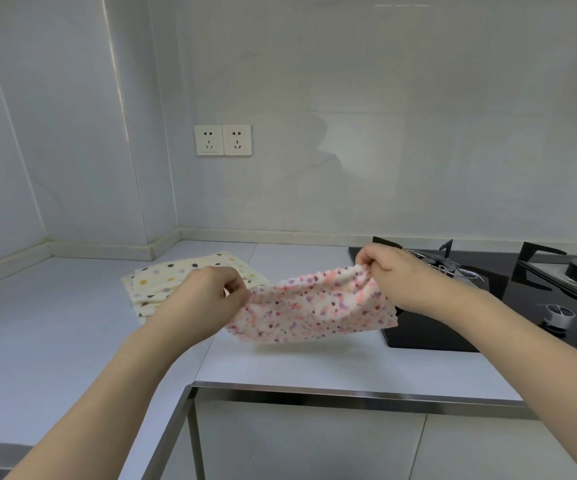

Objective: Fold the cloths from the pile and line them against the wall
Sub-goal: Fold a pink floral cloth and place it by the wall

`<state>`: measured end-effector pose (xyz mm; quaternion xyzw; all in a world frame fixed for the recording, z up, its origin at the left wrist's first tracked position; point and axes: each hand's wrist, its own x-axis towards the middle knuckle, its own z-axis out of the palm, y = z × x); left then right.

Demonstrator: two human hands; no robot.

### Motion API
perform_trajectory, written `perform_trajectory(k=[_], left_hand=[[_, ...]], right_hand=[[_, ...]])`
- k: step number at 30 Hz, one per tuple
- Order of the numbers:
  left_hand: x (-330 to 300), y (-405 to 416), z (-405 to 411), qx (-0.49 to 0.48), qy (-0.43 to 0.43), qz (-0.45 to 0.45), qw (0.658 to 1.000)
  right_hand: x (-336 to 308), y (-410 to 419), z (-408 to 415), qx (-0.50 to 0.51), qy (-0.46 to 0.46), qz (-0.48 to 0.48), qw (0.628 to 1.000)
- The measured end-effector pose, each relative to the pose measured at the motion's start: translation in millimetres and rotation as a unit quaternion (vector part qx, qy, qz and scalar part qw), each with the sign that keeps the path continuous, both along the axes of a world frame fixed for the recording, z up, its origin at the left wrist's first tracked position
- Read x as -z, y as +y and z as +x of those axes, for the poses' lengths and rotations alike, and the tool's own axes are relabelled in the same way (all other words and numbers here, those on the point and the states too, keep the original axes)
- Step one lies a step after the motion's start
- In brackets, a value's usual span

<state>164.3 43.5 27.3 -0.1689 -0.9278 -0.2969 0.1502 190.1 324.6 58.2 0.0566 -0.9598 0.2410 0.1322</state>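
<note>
A white cloth with pink and purple dots (314,306) hangs stretched in the air above the white counter (72,323). My left hand (214,289) pinches its left end and my right hand (384,268) pinches its right end, slightly higher. The cloth sags between them and its lower edge hovers just over the counter. Behind my left hand a pile of cream cloths with coloured dots (162,275) lies flat on the counter, partly hidden by that hand and wrist.
A black glass gas hob (453,327) with burners and pan supports fills the right of the counter. The white tiled wall (314,185) runs along the back, with a double socket (223,140). The counter's metal front edge (349,396) is close below.
</note>
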Motion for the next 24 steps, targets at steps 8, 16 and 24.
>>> perform_trajectory(k=[8,16,24], left_hand=[[1,3,1,-0.034,0.048,-0.005,0.998],[-1,2,1,-0.025,0.082,0.013,0.996],[2,-7,-9,0.016,0.064,-0.012,0.998]], right_hand=[[-5,-23,0,0.015,0.069,-0.009,0.997],[-3,-32,1,-0.009,0.087,0.000,0.996],[-2,-15,-2,-0.091,0.051,0.089,0.991]])
